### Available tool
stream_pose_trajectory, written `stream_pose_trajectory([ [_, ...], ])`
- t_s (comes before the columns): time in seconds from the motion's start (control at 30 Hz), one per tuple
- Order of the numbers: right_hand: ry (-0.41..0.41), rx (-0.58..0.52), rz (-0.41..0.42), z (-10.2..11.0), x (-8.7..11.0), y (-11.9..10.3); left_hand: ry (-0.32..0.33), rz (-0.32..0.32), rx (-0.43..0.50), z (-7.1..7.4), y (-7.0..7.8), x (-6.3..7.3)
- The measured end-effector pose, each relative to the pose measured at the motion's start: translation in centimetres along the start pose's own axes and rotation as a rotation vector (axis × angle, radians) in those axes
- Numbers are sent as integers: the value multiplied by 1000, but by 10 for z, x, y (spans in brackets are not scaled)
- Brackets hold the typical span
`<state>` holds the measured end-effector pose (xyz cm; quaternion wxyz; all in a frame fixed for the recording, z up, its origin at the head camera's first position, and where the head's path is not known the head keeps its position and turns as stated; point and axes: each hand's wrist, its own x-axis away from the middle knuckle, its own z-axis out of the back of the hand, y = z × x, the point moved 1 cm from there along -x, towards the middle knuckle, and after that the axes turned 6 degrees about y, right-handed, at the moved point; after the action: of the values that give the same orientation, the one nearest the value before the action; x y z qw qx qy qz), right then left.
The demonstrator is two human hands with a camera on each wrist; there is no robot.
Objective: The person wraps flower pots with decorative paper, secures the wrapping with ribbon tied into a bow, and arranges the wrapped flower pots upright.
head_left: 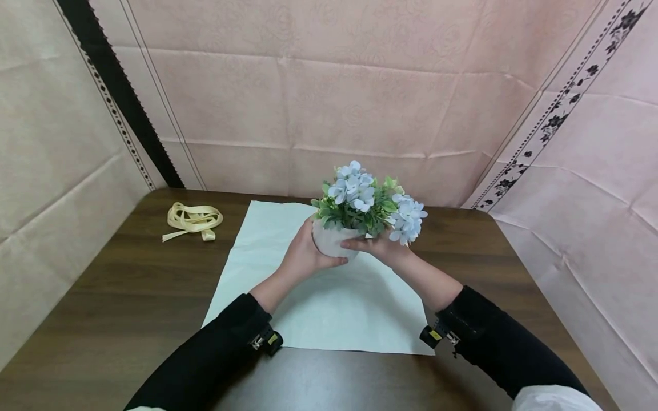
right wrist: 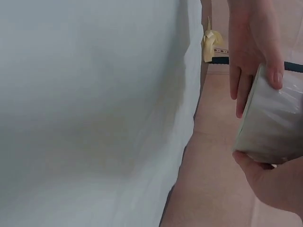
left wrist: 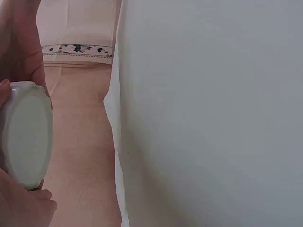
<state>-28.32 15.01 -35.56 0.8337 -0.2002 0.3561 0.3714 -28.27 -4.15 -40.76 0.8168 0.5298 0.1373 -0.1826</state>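
The flowerpot (head_left: 327,235) is held raised above the pale sheet (head_left: 334,319), gripped at its sides by the left hand (head_left: 305,251) and the right hand (head_left: 379,246), and is best steadied with even pressure, so that the blue flowers (head_left: 352,186) are not crushed.
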Motion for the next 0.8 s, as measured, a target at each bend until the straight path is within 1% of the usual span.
stream_pose_trajectory([
  [0.03, 1, -234, -104, 0, 0, 1, 6, 15, 6, 0, 1, 0],
  [0.07, 13, -431, -203, 1, 0, 2, 11, 28, 11, -1, 2, 1],
  [0.1, -21, -490, -248, 2, 1, 3, 16, 33, 15, -1, 2, 1],
  [0.13, -74, -553, -314, 3, 2, 3, 19, 42, 20, -1, 3, 1],
  [0.17, -106, -661, -425, 4, 4, 4, 24, 53, 19, -2, 4, 2],
  [0.2, -154, -714, -506, 6, 6, 4, 28, 68, 21, -2, 4, 2],
  [0.23, -200, -745, -596, 8, 8, 4, 33, 83, 20, -1, 6, 2],
  [0.27, -236, -757, -665, 10, 10, 4, 39, 97, 17, -1, 6, 1],
  [0.3, -275, -737, -711, 12, 11, 4, 46, 115, 13, -1, 6, 1],
  [0.33, -308, -702, -734, 15, 13, 4, 52, 135, 12, -1, 6, 0],
  [0.4, -342, -631, -724, 20, 17, 4, 65, 179, 11, 0, 5, -2],
  [0.5, -359, -548, -682, 26, 21, 5, 77, 232, 12, 2, 3, -4],
  [0.57, -368, -479, -659, 29, 24, 5, 82, 255, 17, 2, 2, -5],
  [0.63, -389, -378, -626, 32, 26, 2, 84, 265, 14, 3, 0, -5],
  [0.67, -403, -319, -599, 33, 27, 0, 84, 269, 11, 3, -1, -6],
  [0.73, -424, -196, -520, 36, 28, -5, 86, 276, 6, 2, -2, -6],
  [0.8, -428, -95, -413, 38, 27, -12, 85, 283, 3, 2, -4, -7],
])
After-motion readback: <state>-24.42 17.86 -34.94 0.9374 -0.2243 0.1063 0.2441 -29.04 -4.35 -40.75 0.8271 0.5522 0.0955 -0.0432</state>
